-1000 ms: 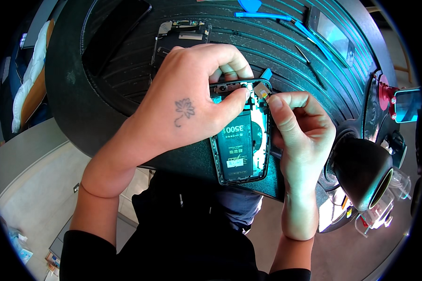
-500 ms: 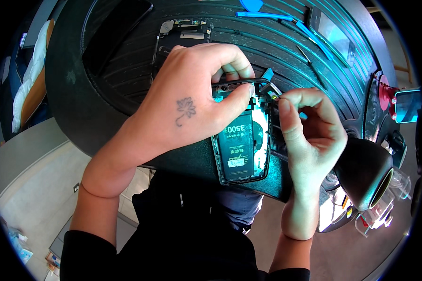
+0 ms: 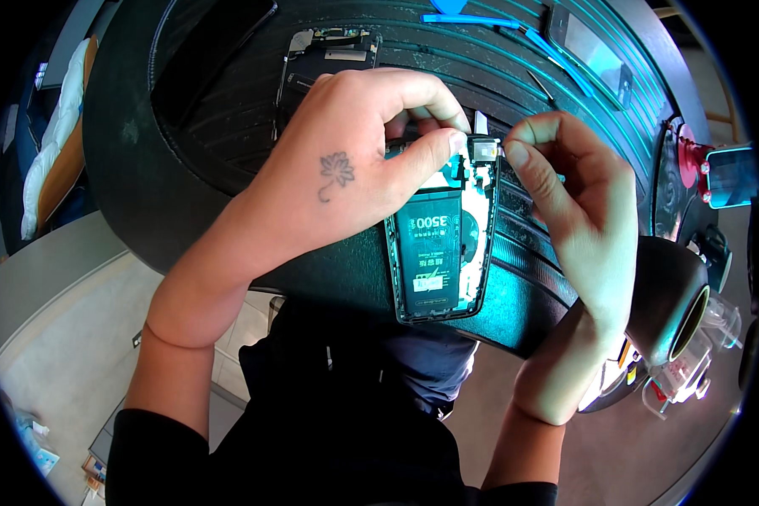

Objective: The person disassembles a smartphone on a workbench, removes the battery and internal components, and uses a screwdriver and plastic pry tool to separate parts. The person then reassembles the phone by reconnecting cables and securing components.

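An opened phone body (image 3: 472, 236) with a dark battery (image 3: 430, 244) and bright metallic interior lies at the table's near edge. My left hand (image 3: 346, 169) is closed around its top end, thumb on the upper edge. At the top right corner sits a small silvery piece (image 3: 486, 150), which the curled thumb and forefinger of my right hand (image 3: 582, 202) pinch at its edge. A pale tab (image 3: 480, 122) sticks up behind the phone's top. Beyond my left hand lies another dark, disassembled phone part (image 3: 329, 46), partly hidden.
On the dark round table (image 3: 126, 185) lie a black phone (image 3: 207, 59), blue pry tools (image 3: 472, 18), a thin screwdriver (image 3: 548, 88) and another phone (image 3: 590, 59). A red stand holding a phone (image 3: 729, 177), a black lamp-like cone (image 3: 666, 295) and clear plastic items (image 3: 691, 371) are at the right.
My right hand has moved up and to the right with the small piece, which now appears at a different angle. My left hand and the phone have shifted slightly upward and right.
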`<state>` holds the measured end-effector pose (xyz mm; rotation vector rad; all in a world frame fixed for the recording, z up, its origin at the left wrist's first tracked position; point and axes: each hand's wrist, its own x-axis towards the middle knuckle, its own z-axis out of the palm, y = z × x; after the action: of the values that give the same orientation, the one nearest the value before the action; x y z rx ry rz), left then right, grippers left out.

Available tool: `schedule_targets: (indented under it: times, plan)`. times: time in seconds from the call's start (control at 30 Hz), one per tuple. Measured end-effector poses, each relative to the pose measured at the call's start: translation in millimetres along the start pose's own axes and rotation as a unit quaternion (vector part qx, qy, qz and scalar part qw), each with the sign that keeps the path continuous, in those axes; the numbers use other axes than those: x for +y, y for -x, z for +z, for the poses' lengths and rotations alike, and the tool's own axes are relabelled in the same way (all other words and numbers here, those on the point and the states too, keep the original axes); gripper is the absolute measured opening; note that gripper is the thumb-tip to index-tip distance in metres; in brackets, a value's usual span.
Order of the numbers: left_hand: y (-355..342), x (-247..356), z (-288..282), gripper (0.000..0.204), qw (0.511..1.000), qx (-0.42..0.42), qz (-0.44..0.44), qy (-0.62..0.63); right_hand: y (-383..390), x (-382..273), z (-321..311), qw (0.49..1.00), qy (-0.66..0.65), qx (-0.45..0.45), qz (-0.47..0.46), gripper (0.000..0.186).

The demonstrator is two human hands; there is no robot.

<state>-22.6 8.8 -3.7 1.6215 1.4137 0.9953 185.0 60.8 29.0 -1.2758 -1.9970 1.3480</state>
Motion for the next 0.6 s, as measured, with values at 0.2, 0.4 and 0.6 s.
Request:
schedule_targets:
  times: [0.2, 0.4, 0.6]
  plan:
    - [-0.4, 2.0, -0.4, 0.010, 1.000, -0.008, -0.019, 0.013, -1.5, -4.7, -2.6, 1.000, 0.014, -0.002, 0.026, 0.013]
    - [0.6, 3.6, -0.7, 0.009, 0.999, -0.010, -0.035, 0.026, 2.2, -3.5, 0.3, 0.999, 0.004, 0.007, 0.037, 0.011]
    - [0.4, -0.4, 1.1, 0.009, 1.000, -0.001, -0.004, 0.007, 2.0, 0.7, 1.5, 0.999, -0.011, 0.006, 0.047, 0.011]
